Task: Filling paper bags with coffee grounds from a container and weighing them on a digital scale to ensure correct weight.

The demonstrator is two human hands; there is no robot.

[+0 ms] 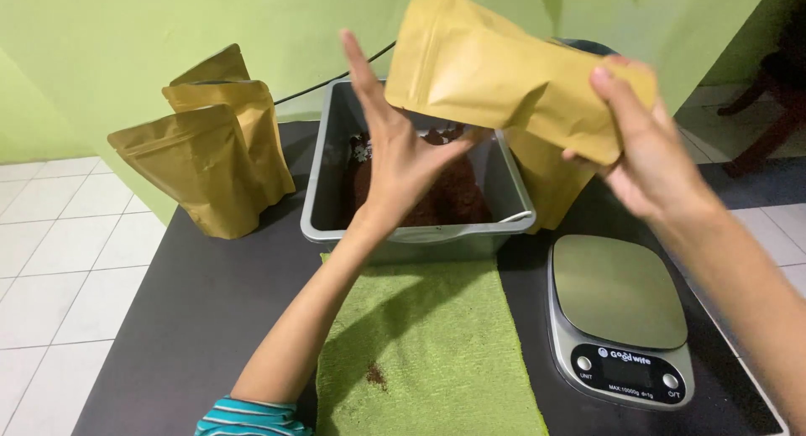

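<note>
My right hand [651,151] grips a tan paper pouch [487,67] by its end and holds it tilted above a grey plastic tub [323,193]. The tub holds dark brown powder [453,197]. My left hand [395,146] is open with fingers spread, raised over the tub just below and left of the pouch, its thumb touching or nearly touching the pouch's lower edge.
Three filled tan pouches [210,151] stand at the table's left rear, another pouch [546,184] behind the tub's right side. A digital kitchen scale [617,293] sits at right. A green cloth [428,344] with a brown smudge lies in front of the tub on the black table [193,318].
</note>
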